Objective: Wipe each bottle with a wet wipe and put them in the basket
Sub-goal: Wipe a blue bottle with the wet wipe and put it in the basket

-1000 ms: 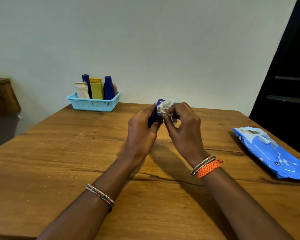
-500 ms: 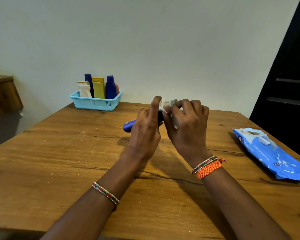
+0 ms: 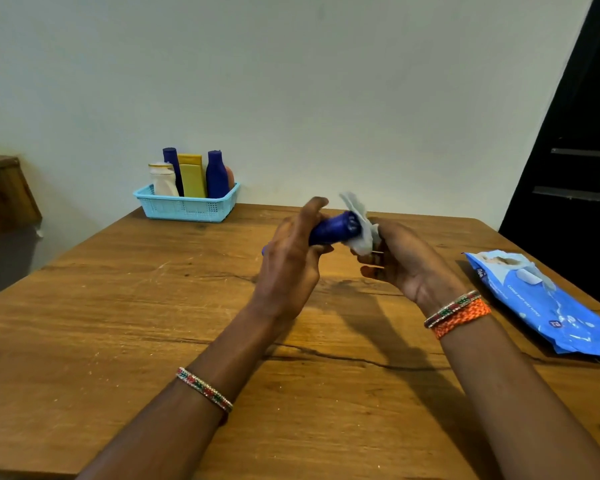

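- The left hand [image 3: 288, 261] grips the blue bottle [image 3: 333, 230] sideways above the worktop [image 3: 118, 323], right of the basket [image 3: 187, 207], exposing its end for cleaning.
- The right hand [image 3: 402, 265] pinches the wipe [image 3: 361, 226] against that end.
- The basket holds several bottles; the wipe pack [image 3: 541, 303] lies far right of it.
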